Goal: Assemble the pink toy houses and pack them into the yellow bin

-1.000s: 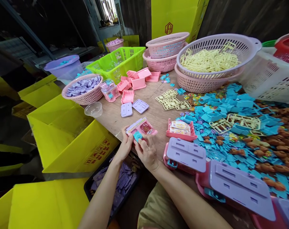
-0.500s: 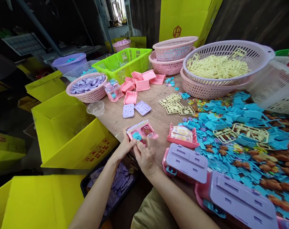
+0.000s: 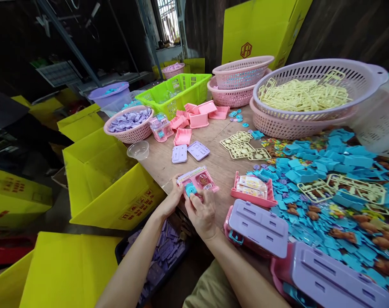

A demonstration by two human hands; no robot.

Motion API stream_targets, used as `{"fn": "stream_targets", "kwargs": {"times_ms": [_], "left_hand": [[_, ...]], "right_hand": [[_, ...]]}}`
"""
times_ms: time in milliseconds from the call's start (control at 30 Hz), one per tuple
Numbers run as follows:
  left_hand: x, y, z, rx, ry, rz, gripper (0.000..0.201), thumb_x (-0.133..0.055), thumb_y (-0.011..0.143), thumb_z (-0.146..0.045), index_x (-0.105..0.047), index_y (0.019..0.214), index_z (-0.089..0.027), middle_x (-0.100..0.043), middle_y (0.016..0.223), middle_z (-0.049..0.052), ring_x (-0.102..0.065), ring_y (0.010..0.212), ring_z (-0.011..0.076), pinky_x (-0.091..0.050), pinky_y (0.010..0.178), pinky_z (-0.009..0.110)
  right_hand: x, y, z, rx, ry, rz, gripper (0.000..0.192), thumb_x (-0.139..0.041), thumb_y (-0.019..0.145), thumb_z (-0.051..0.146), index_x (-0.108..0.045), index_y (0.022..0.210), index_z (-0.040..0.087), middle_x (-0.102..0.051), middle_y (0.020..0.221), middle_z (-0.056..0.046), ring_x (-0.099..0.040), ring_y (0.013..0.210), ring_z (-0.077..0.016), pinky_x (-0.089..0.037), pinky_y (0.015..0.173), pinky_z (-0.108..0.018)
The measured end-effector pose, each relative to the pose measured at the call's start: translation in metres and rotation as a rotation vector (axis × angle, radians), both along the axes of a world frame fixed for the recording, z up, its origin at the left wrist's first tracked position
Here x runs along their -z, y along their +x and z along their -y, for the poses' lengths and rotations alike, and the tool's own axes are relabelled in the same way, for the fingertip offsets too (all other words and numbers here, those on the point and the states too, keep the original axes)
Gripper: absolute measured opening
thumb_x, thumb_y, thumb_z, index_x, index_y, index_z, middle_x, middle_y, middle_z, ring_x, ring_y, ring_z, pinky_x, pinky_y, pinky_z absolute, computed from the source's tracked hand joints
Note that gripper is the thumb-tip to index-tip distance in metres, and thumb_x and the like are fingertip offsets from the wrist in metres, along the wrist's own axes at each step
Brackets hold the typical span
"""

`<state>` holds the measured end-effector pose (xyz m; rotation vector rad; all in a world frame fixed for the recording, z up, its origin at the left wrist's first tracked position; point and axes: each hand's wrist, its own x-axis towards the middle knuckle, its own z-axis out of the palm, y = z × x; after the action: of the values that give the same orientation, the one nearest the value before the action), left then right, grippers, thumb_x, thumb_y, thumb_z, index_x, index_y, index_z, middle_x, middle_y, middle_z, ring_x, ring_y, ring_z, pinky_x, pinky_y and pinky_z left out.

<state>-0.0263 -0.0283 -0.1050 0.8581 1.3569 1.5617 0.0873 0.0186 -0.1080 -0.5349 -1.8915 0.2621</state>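
A pink toy panel (image 3: 197, 182) with a pale printed strip along its top is tilted toward me at the table's near edge. My left hand (image 3: 172, 200) is closed around its left side. My right hand (image 3: 202, 212) is closed at the lower front, its thumb and fingertips on a small blue round piece (image 3: 190, 189) set in the panel's left half. A brown round part (image 3: 203, 179) sits in the right half. Just beyond lie two purple lids (image 3: 198, 150). To the right is a pink tray (image 3: 255, 189) holding printed pieces.
Purple-lidded toy cases (image 3: 257, 226) line the near right edge. Blue plastic parts (image 3: 313, 171) are heaped at right, beside cream sprues (image 3: 244, 146). Baskets (image 3: 319, 87) and a green crate (image 3: 178, 92) stand behind. Yellow cartons (image 3: 101, 188) are at left; a dark bin of purple pieces (image 3: 159, 256) is below.
The view has shifted, so the scene sits a little lower and farther right. Both hands still hold the panel; my right fingertips have moved left onto the blue piece.
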Motion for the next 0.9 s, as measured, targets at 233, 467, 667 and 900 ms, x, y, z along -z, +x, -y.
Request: {"fn": "stream_targets", "kwargs": {"times_ms": [233, 467, 667, 900], "left_hand": [[-0.01, 0.01, -0.004, -0.132, -0.061, -0.017, 0.057, -0.045, 0.079, -0.067, -0.032, 0.115, -0.024, -0.058, 0.115, 0.007, -0.059, 0.101, 0.0189, -0.043, 0.095, 0.034], [-0.014, 0.011, -0.004, -0.183, -0.117, -0.05, 0.061, -0.043, 0.078, -0.07, -0.033, 0.115, -0.023, -0.061, 0.106, 0.005, -0.06, 0.095, 0.0186, -0.045, 0.091, 0.033], [-0.007, 0.007, -0.003, -0.177, -0.108, -0.097, 0.062, -0.039, 0.081, -0.068, -0.033, 0.12, -0.021, -0.059, 0.11, 0.007, -0.058, 0.098, 0.0187, -0.045, 0.09, 0.033], [-0.008, 0.008, -0.002, -0.183, -0.142, -0.168, 0.058, -0.036, 0.083, -0.067, -0.035, 0.119, -0.021, -0.059, 0.108, 0.006, -0.059, 0.094, 0.0167, -0.045, 0.089, 0.031]], "right_hand": [[0.0, -0.002, 0.0, 0.004, -0.002, -0.034, 0.014, -0.055, 0.083, 0.014, -0.057, 0.07, 0.019, -0.049, 0.074, -0.004, -0.045, 0.071, -0.0173, -0.044, 0.064, -0.031], [-0.003, -0.006, 0.001, 0.03, -0.037, 0.024, 0.018, -0.052, 0.084, 0.015, -0.058, 0.068, 0.018, -0.047, 0.073, -0.004, -0.043, 0.072, -0.0181, -0.042, 0.065, -0.03], [-0.009, -0.008, 0.002, 0.059, -0.073, 0.033, 0.022, -0.051, 0.085, 0.016, -0.056, 0.063, 0.018, -0.047, 0.073, -0.005, -0.043, 0.072, -0.0184, -0.04, 0.064, -0.03], [-0.005, -0.004, 0.001, -0.023, -0.053, -0.02, 0.013, -0.052, 0.085, 0.014, -0.058, 0.074, 0.018, -0.05, 0.077, -0.005, -0.045, 0.073, -0.0177, -0.042, 0.066, -0.03]]}}
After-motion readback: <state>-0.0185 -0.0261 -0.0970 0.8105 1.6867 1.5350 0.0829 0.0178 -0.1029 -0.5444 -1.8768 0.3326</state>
